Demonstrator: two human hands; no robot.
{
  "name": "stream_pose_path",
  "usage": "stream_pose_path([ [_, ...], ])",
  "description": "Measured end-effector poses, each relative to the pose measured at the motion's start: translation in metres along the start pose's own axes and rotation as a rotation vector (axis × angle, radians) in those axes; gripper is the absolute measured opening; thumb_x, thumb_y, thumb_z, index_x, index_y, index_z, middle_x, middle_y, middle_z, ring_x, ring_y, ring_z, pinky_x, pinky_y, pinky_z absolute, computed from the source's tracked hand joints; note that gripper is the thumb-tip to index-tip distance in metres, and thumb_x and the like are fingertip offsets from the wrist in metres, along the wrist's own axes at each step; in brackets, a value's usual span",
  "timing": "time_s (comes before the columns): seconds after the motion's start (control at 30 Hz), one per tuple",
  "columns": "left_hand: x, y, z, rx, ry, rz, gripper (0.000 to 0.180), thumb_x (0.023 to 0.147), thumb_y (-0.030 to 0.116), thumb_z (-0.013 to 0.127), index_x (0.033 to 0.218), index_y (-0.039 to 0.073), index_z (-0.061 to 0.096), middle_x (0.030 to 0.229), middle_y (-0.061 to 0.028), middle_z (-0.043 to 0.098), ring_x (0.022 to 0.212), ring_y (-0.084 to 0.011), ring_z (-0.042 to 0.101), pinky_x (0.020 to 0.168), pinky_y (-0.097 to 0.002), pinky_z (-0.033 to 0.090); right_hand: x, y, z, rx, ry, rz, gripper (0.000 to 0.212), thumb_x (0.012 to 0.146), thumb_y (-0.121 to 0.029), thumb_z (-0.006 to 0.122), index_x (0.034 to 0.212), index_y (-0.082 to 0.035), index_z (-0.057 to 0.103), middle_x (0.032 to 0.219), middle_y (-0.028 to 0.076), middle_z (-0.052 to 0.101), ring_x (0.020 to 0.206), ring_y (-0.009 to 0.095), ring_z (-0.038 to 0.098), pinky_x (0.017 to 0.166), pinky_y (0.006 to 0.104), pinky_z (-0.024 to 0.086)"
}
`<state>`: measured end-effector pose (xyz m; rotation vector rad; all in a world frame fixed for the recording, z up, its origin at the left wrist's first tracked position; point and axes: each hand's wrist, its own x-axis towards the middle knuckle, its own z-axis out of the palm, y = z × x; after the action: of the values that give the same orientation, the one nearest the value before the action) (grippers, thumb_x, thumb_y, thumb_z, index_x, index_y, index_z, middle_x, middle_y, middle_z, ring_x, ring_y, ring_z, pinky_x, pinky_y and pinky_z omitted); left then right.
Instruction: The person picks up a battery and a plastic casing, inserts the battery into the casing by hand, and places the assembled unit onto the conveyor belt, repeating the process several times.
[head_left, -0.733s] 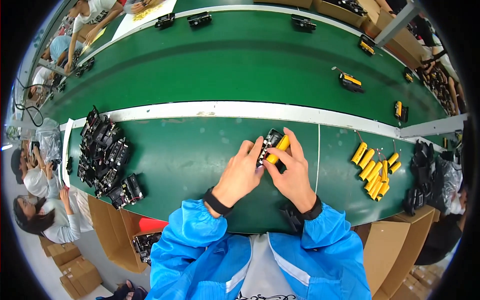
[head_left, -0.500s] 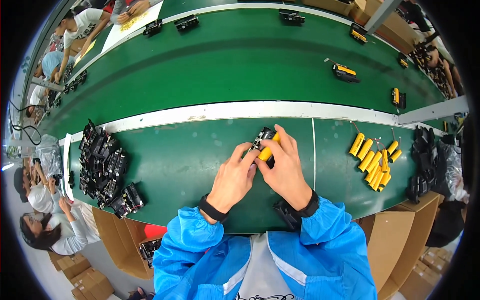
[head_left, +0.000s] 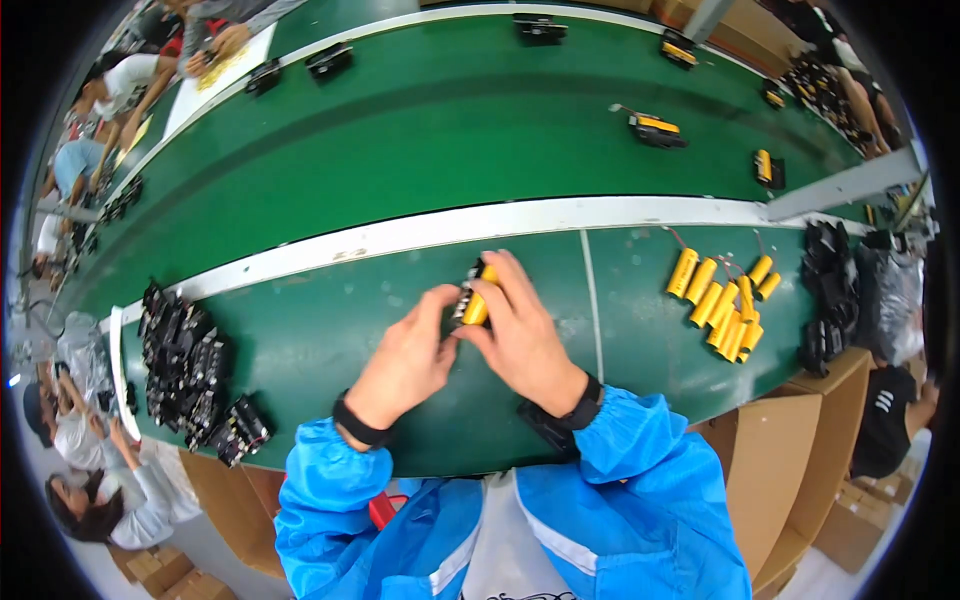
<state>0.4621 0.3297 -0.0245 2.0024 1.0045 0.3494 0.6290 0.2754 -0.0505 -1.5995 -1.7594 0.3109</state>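
Right hand (head_left: 522,335), bare, black band at the wrist: fingers half curled, thumb drawn in below them, the grip closed about a yellow cylinder (head_left: 477,308). Left hand (head_left: 408,352), likewise banded: fingers bent, thumb and forefinger nearly together at the left side of the same piece; whether these tips pinch or only steady it is hard to tell, the contact being small and slightly blurred. Item between the hands: one black housing (head_left: 476,268), tilted, the cylinder lying along its right side, both above the middle of the green bench (head_left: 300,350), nearer its far edge than its near one. At the bench's left end: a heap of black housings (head_left: 180,350), reaching toward the near left corner. Toward the right end, beyond a pale line (head_left: 593,300) crossing the bench: a loose group of yellow cylinders (head_left: 707,304), some with thin wires. At the right end itself: stacked black parts (head_left: 826,290), a clear plastic bag (head_left: 895,310) just beside them. At the near edge, by the right wrist: one dark piece (head_left: 545,432), partly covered by the sleeve. Along the far edge: a white rail (head_left: 420,240); past it, a green belt (head_left: 380,150) bearing scattered black units (head_left: 540,30), several with yellow cylinders fitted.
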Motion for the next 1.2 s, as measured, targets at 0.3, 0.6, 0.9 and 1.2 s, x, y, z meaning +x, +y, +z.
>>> stream_pose_path([
  [0.3, 0.050, -0.024, 0.012, -0.107, -0.045, -0.157, 0.023, 0.080, 0.005, 0.068, 0.100, -0.005, 0.061, 0.069, -0.0056, 0.059, 0.058, -0.0128, 0.054, 0.053, -0.0288, 0.045, -0.003, 0.000, 0.015, 0.027, -0.008, 0.101, 0.062, 0.073, -0.001, 0.073, 0.128, 0.002, 0.044, 0.137, 0.025, 0.043, 0.128, 0.043, 0.044, 0.099, 0.0434, 0.047],
  [0.6, 0.055, 0.004, 0.015, 0.083, 0.034, -0.184, 0.024, 0.078, 0.015, 0.074, 0.084, -0.004, 0.060, 0.064, -0.0093, 0.060, 0.057, -0.0178, 0.056, 0.054, -0.0322, 0.045, -0.007, 0.074, -0.121, -0.261, 0.378, 0.241, 0.021, 0.077, -0.012, 0.074, 0.096, -0.004, 0.068, 0.098, 0.013, 0.065, 0.099, 0.035, 0.056, 0.088, 0.0450, 0.045],
  [0.9, 0.154, 0.026, -0.001, 0.156, -0.142, -0.098, 0.043, 0.072, 0.033, 0.082, 0.084, -0.004, 0.062, 0.068, -0.0113, 0.060, 0.060, -0.0212, 0.055, 0.057, -0.0351, 0.044, -0.018, 0.138, -0.129, -0.725, 0.239, 0.493, 0.030, 0.079, -0.014, 0.072, 0.104, 0.000, 0.063, 0.101, 0.020, 0.054, 0.096, 0.037, 0.052, 0.080, 0.0454, 0.041],
  [1.2, 0.384, 0.065, -0.009, 0.192, -0.358, -0.163, 0.048, 0.075, 0.042, 0.076, 0.104, 0.004, 0.071, 0.094, -0.0170, 0.070, 0.087, -0.0319, 0.066, 0.078, -0.0394, 0.053, -0.017, 0.145, -0.117, -0.097, 0.226, 0.332, 0.017, 0.087, -0.004, 0.063, 0.103, 0.000, 0.061, 0.101, 0.020, 0.052, 0.083, 0.035, 0.057, 0.072, 0.0389, 0.049],
])
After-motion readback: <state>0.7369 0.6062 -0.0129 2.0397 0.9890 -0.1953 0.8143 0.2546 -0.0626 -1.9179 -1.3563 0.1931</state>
